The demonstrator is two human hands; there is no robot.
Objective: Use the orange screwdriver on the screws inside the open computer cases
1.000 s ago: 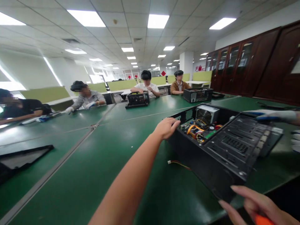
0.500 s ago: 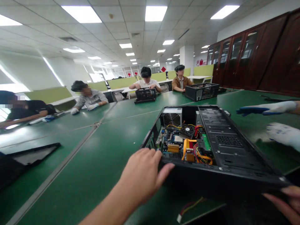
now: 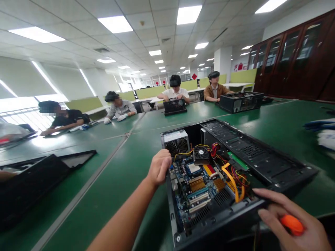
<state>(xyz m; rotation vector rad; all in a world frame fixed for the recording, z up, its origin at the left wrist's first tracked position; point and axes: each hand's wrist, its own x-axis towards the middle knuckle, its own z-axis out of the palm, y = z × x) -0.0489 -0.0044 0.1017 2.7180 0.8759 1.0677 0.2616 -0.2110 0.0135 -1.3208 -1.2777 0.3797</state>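
An opened black computer case (image 3: 220, 226) lies on the green table, its inside facing up. My left hand (image 3: 159, 168) is closed around its left edge, beside the power supply (image 3: 177, 141). At the near right edge, my right hand (image 3: 295, 219) has thumb and forefinger against the rim. An orange handle (image 3: 292, 225) is tucked in that palm; the rest of this tool is hidden. Inside the case show the motherboard (image 3: 192, 181), a cooling fan (image 3: 201, 153) lying loose-looking on its wires, and orange flat cables (image 3: 231, 181).
Gloved hands of a co-worker (image 3: 324, 134) rest at the right edge. A black panel (image 3: 31, 188) lies on the left of the table (image 3: 125, 181). Several people sit across, with another case (image 3: 240, 103) and a smaller opened black unit (image 3: 175, 107) before them.
The case has turned on the table and come closer, its inside now facing me more. My left hand moved with its edge. My right hand reached the near rim. The view swung left.
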